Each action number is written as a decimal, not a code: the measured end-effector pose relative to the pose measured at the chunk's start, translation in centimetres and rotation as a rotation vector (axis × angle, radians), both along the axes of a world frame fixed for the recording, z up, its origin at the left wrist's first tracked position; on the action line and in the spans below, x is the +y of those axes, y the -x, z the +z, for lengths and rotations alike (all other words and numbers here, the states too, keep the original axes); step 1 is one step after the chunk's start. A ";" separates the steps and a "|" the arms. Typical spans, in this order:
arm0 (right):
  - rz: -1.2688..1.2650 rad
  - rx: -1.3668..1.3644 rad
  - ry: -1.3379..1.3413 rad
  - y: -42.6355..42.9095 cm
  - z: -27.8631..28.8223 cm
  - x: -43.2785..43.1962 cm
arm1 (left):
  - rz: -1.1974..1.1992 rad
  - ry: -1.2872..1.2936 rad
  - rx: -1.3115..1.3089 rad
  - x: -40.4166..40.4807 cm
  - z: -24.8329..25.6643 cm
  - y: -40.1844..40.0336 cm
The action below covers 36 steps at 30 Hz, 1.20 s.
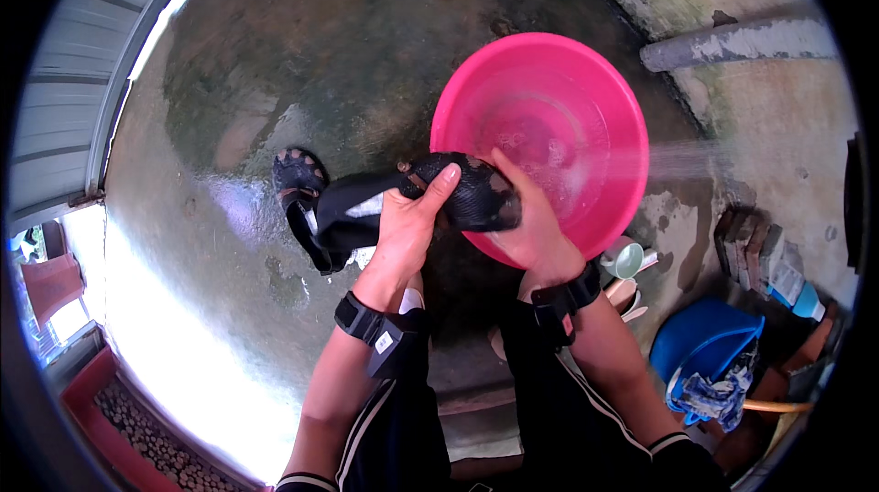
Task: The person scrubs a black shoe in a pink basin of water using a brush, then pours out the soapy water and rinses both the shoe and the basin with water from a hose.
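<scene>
My left hand (415, 214) grips a black sandal (474, 193) around its middle, thumb on top. Its toe end lies against my right hand (539, 224), whose thumb is raised and whose other fingers are partly hidden beneath. The sandal is tilted sideways at the near left rim of a pink plastic basin (457, 104). Shallow water with some bubbles lies in the basin, and a spray of water (676, 159) enters from the right. Another black sandal (299, 173) rests on the wet floor to the left, partly covered by the held one.
A green cup (623, 258) and small utensils stand beside the basin. Further right are a blue plastic container (707, 341) with a cloth (717, 392) and stacked bricks (748, 245). A pipe (738, 44) runs along the right wall; a metal panel (69, 73) borders the left.
</scene>
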State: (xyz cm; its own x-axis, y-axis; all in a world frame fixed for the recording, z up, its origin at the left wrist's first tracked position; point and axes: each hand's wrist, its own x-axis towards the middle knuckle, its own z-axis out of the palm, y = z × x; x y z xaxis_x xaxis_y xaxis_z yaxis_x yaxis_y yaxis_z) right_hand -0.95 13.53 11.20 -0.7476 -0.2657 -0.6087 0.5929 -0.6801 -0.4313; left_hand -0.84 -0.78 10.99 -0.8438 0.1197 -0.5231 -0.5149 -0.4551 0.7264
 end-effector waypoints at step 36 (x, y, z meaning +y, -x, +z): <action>0.070 0.395 -0.435 -2.0 -4.7 -0.1 | -0.338 0.951 0.724 3.1 1.1 0.5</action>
State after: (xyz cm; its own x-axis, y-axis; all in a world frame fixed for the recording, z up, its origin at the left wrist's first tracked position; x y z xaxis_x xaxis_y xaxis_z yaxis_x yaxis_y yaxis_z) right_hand 1.03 13.46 6.47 -0.9293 -0.1107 -0.3522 0.3680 -0.3560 -0.8590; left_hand -1.37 2.28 12.08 -0.9751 0.2155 0.0521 0.1531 0.4845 0.8613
